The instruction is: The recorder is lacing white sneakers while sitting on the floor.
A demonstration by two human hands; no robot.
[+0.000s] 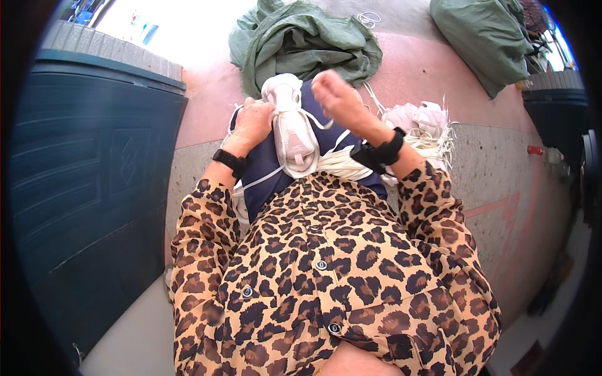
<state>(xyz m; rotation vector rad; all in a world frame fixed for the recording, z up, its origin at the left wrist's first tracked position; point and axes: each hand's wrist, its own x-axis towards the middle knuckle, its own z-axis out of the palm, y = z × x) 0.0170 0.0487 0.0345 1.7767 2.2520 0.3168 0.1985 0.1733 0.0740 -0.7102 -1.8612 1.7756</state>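
A white and pale pink sneaker (295, 141) rests on my lap over dark blue cloth (260, 160), its heel toward me. White shoelace (323, 124) loops from its upper. My left hand (253, 123) is closed at the sneaker's left edge, fingertips pinched by the lacing. To the right and above the shoe, my right hand (338, 102) is raised with curled fingers, slightly blurred; what it grips is hidden. A bundle of cream laces (345, 164) lies across my lap under my right wrist.
More pale pink sneakers (417, 119) with loose laces are heaped at my right. A crumpled green sack (307, 47) lies ahead, and a full green sack (483, 41) stands far right. A dark blue panelled door (100, 144) is at left. Some white cord (369, 20) lies on the floor.
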